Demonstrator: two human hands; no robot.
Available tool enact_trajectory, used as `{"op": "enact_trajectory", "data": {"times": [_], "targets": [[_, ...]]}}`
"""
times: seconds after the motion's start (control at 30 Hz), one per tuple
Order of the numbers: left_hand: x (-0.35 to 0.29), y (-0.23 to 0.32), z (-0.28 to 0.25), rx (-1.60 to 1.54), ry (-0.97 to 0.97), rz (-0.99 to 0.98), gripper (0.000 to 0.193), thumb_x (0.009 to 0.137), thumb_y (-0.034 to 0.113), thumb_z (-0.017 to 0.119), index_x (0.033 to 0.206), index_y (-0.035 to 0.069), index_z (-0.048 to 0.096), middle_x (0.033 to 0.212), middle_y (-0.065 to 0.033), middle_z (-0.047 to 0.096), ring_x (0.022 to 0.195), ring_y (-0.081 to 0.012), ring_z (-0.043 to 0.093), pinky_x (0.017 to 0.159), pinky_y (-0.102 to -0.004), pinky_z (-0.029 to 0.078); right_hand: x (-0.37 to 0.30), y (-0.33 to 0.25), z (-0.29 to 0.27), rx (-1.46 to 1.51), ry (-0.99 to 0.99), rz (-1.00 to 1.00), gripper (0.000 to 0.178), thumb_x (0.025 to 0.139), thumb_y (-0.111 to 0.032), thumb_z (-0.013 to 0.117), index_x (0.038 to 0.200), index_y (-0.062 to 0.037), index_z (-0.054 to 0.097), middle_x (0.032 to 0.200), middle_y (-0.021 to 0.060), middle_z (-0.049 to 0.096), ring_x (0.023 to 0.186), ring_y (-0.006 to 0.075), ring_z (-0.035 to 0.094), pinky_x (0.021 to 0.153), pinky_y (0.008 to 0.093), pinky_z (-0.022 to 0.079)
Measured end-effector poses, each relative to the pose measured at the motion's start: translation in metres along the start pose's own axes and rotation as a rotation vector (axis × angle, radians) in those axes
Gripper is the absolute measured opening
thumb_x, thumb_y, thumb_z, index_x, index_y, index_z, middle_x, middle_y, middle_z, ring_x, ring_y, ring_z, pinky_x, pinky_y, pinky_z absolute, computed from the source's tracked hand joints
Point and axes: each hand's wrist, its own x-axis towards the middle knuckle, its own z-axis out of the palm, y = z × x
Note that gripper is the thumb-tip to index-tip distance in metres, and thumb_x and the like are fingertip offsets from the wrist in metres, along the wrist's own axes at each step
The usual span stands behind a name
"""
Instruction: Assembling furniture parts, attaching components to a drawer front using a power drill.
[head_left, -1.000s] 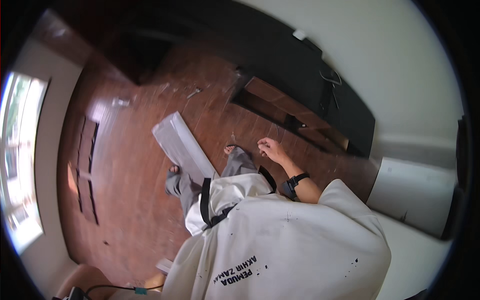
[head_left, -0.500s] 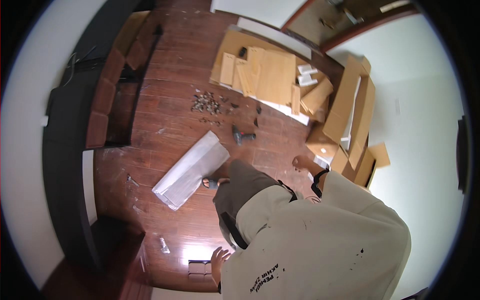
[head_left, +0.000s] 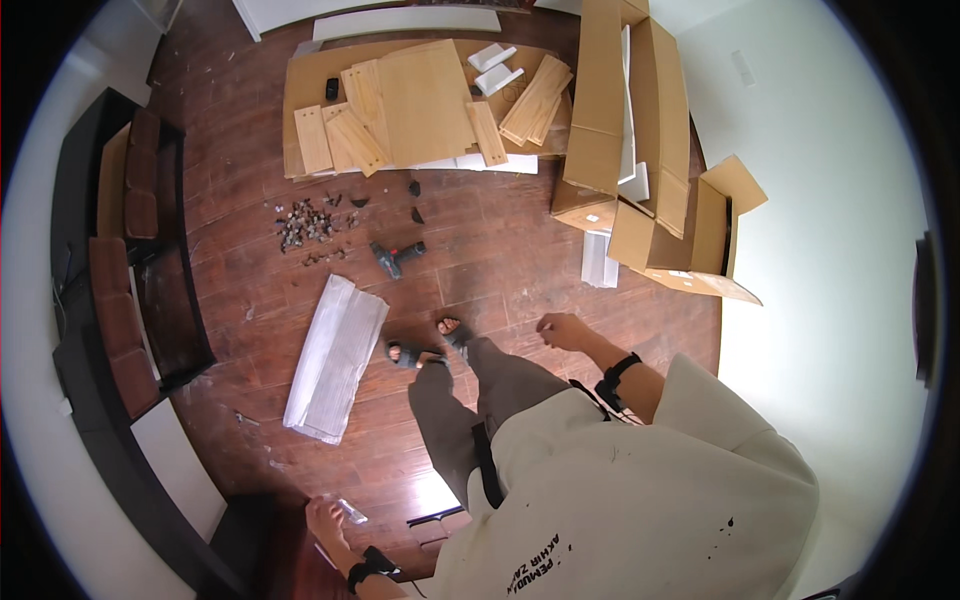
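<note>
My right hand [head_left: 563, 331] hangs over the floor to the right of my feet, its fingers curled in and nothing showing in them. My left hand [head_left: 325, 522] is held out low on the left, fingers loosely apart and holding nothing I can see. Close beside it in the picture lies a small clear plastic packet [head_left: 352, 511] on the floor. Ahead of my sandalled feet are a cordless drill [head_left: 396, 258] and a long pale wrapped bundle [head_left: 335, 360]. A pile of small hardware [head_left: 308, 225] is spread beyond the drill.
Wooden boards [head_left: 425, 105] and white brackets [head_left: 494, 80] lie on flat cardboard [head_left: 295, 150] ahead. Open cardboard boxes [head_left: 600, 120] stand along the right wall. On the left is a black shelf unit [head_left: 200, 330] with brown cushions [head_left: 130, 345]. Dark plastic bits [head_left: 416, 215] lie beyond the drill.
My view has swung to the right, so the boards and drill sit further left. Both feet now show. My left hand has moved outward to the left, away from my body.
</note>
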Motion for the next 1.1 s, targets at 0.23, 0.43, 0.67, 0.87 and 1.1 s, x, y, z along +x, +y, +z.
{"op": "enact_trajectory", "data": {"times": [0.23, 0.43, 0.67, 0.87, 1.1], "targets": [[-0.020, 0.055, 0.185, 0.230, -0.729, 0.233, 0.022, 0.086, 0.007, 0.060, 0.107, 0.002, 0.058, 0.088, -0.0092, 0.063, 0.079, -0.0164, 0.064, 0.068, -0.0279, 0.054, 0.029, 0.090, -0.057, -0.128, 0.063, 0.132, 0.021, 0.084, -0.019, 0.059, 0.097, -0.0046, 0.067, 0.075, 0.0110, 0.070, 0.066, 0.0201, 0.069, 0.062, 0.0324, 0.056], [-0.085, 0.031, 0.251, 0.276, -0.401, -0.067, 0.032, 0.090, 0.017, 0.057, 0.119, 0.006, 0.055, 0.105, -0.0138, 0.063, 0.092, -0.0196, 0.061, 0.079, -0.0369, 0.052, 0.076, 0.072, -0.062, 0.011, -0.001, 0.086, 0.021, 0.087, -0.016, 0.058, 0.101, -0.0019, 0.064, 0.077, 0.0117, 0.069, 0.063, 0.0180, 0.067, 0.056, 0.0304, 0.055], [-0.216, -0.010, 0.376, 0.489, -0.532, 0.072, 0.073, 0.092, 0.056, 0.044, 0.142, 0.004, 0.035, 0.139, -0.0282, 0.039, 0.133, -0.0377, 0.034, 0.110, -0.0401, 0.030, 0.155, -0.008, -0.121, -0.096, -0.409, -0.149, 0.026, 0.087, -0.016, 0.055, 0.108, -0.0019, 0.061, 0.079, 0.0090, 0.065, 0.064, 0.0164, 0.063, 0.057, 0.0283, 0.050], [-0.297, -0.009, 0.368, 0.028, -0.200, -0.058, 0.052, 0.091, 0.045, 0.053, 0.124, 0.006, 0.057, 0.118, -0.0209, 0.060, 0.109, -0.0348, 0.057, 0.093, -0.0432, 0.044, 0.191, -0.080, -0.193, -0.193, -0.368, -0.006, 0.013, 0.085, -0.015, 0.052, 0.081, -0.0035, 0.056, 0.060, 0.0038, 0.053, 0.045, 0.0129, 0.050, 0.038, 0.0243, 0.034], [-0.416, -0.189, 0.384, -0.663, 0.327, -0.236, 0.035, 0.088, 0.031, 0.059, 0.111, 0.005, 0.063, 0.095, -0.0123, 0.068, 0.092, -0.0243, 0.066, 0.078, -0.0353, 0.050, 0.148, -0.141, -0.148, -0.901, -0.329, -0.264, 0.013, 0.082, -0.015, 0.056, 0.080, -0.0039, 0.062, 0.067, 0.0077, 0.063, 0.047, 0.0156, 0.055, 0.040, 0.0275, 0.041]]}}
